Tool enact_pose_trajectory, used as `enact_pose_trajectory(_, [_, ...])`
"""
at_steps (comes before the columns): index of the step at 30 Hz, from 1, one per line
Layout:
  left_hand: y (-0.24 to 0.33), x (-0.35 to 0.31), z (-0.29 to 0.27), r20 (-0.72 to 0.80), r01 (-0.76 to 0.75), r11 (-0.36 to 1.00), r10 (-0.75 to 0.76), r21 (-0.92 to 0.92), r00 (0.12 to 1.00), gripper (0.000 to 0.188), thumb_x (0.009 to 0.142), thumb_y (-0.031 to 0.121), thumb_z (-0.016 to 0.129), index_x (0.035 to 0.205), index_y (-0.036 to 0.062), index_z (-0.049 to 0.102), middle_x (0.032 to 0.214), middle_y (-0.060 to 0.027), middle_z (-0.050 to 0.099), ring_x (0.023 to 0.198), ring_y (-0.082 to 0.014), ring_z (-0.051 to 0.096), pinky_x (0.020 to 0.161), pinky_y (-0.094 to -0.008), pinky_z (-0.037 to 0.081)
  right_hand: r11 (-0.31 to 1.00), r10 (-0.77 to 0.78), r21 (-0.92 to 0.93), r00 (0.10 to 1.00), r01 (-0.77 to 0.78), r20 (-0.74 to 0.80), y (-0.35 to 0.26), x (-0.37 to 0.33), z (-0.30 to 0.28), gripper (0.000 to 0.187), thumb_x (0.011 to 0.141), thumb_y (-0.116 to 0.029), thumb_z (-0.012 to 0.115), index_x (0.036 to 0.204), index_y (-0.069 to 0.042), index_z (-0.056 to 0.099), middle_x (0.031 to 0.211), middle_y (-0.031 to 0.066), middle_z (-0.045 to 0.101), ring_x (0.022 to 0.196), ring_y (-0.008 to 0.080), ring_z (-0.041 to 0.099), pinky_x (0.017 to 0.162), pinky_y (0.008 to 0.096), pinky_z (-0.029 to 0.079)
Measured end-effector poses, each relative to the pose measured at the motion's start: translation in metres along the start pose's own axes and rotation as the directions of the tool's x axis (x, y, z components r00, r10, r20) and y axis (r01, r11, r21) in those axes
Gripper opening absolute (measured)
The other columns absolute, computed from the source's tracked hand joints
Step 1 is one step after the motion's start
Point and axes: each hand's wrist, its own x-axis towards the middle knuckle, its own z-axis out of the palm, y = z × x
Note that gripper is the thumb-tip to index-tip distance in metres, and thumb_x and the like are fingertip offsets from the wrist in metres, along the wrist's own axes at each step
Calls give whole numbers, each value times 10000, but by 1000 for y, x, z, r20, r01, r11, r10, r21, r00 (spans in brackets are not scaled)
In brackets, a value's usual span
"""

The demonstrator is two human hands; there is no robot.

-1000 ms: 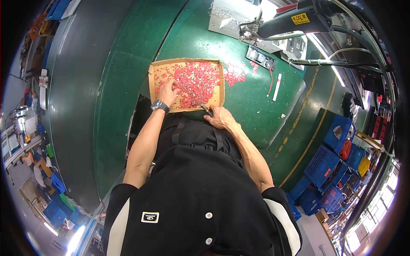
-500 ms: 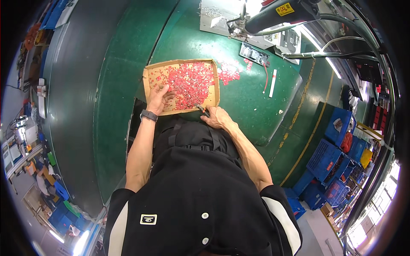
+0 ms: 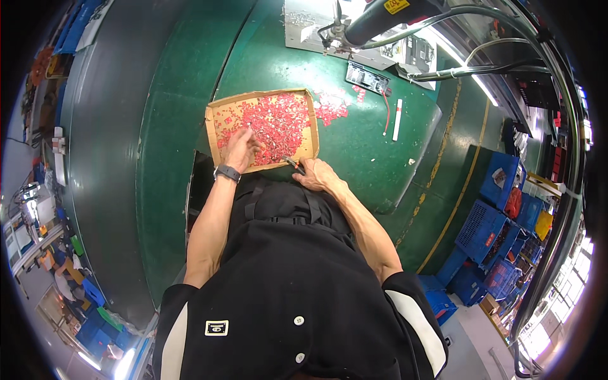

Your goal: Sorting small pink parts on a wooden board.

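Note:
A shallow cardboard tray [image 3: 216,137] lies at the near edge of the green table, spread with many small red pieces [image 3: 273,120]. Over its near left part hovers my left hand [image 3: 240,149], wearing a dark wristband. Its fingers are bent and apart; whether a tiny piece touches the fingertips is too small to tell. By the tray's near right corner, my right hand [image 3: 318,175] is closed around the handles of small pliers [image 3: 293,164]. Their metal jaws point left over the near rim, above the red pieces. My palm hides part of the handles.
More red pieces [image 3: 330,109] lie on the table right of the tray. Beyond are a black slotted part [image 3: 368,78] with a red wire and a white strip [image 3: 397,120]. A machine arm [image 3: 386,20] overhangs the far side. Blue crates [image 3: 476,225] stand at the right.
The whole view has shifted slightly. My left hand has moved a little right over the tray, its fingers curling somewhat. My right hand keeps the pliers at the same corner.

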Motion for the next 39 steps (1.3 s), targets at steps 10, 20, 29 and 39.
enact_pose_trajectory(10, [-10, 31, 144, 358, -388, 780, 226, 490, 906, 490, 987, 208, 604, 1365, -58, 442, 1172, -202, 568, 1004, -259, 670, 876, -376, 566, 1000, -28, -2, 999, 28, -18, -9, -4, -3, 489, 887, -402, 670, 1155, 3, 616, 1035, 294, 681, 1044, 442, 647, 902, 508, 506])
enact_pose_trajectory(20, [15, -5, 15, 153, -212, 28, 605, 977, 781, 285, 830, 104, 696, 1093, 40, 608, 1045, -208, 571, 974, -390, 604, 814, -472, 501, 1000, 1, 24, 1000, -1, 22, 4, -4, -2, 485, 891, -398, 658, 1196, -22, 621, 1045, 281, 687, 1039, 443, 646, 902, 506, 504])
enact_pose_trajectory(29, [1, -63, -56, 85, -84, -22, 466, 996, 881, 544, 779, 38, 730, 1288, 23, 538, 1060, -288, 593, 962, -479, 622, 799, -521, 528, 998, -48, -46, 997, 51, 62, 8, 9, 0, 457, 887, -390, 675, 1145, -17, 624, 1043, 278, 686, 1048, 433, 651, 893, 504, 513])
enact_pose_trajectory(39, [-7, -39, -20, 99, -155, 62, 531, 986, 841, 513, 714, 4, 792, 1160, 36, 542, 1112, -231, 586, 967, -419, 631, 785, -480, 531, 999, -27, -21, 998, 28, 54, 6, 4, 4, 482, 892, -397, 667, 1173, -10, 612, 1078, 286, 674, 1069, 430, 641, 915, 496, 507])
